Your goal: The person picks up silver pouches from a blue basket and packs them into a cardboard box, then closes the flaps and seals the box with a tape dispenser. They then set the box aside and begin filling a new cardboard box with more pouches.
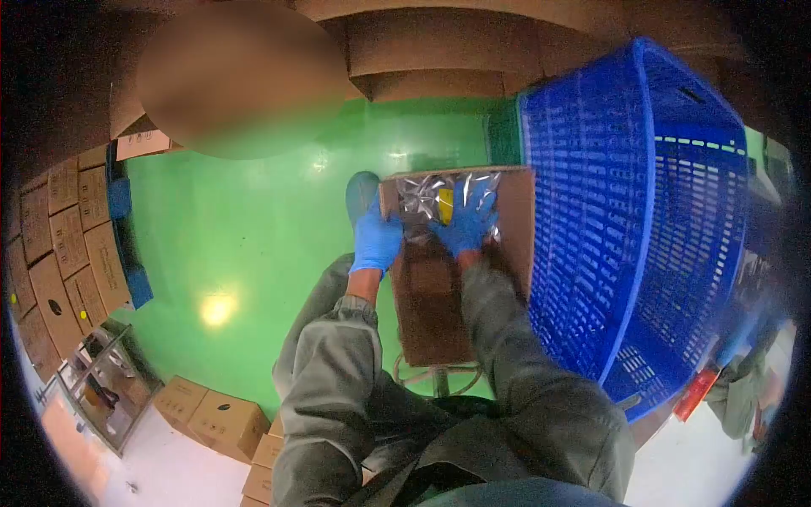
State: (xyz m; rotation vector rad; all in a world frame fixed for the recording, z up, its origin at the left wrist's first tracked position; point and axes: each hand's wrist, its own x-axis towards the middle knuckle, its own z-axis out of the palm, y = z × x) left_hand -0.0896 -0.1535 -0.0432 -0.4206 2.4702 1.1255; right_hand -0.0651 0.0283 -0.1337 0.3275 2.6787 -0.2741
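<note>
An open cardboard box [525, 220] stands in front of me between my arms. Shiny clear plastic packaging [418, 196] with a yellow patch [445, 205] lies at its far end, while brown cardboard shows in its nearer part. My left hand [378, 240], in a blue glove, is closed over the box's left edge. Inside the box, my right hand [467, 221], also blue-gloved, presses on the plastic with its fingers spread. What lies under the plastic cannot be made out.
Close on the right stands a large blue perforated crate [583, 203]. Stacked cartons [72, 228] line the left on a blue base, and more cartons [221, 422] sit at lower left near a metal frame [110, 393]. Brown cardboard [439, 51] spans the far side of the green floor [245, 228].
</note>
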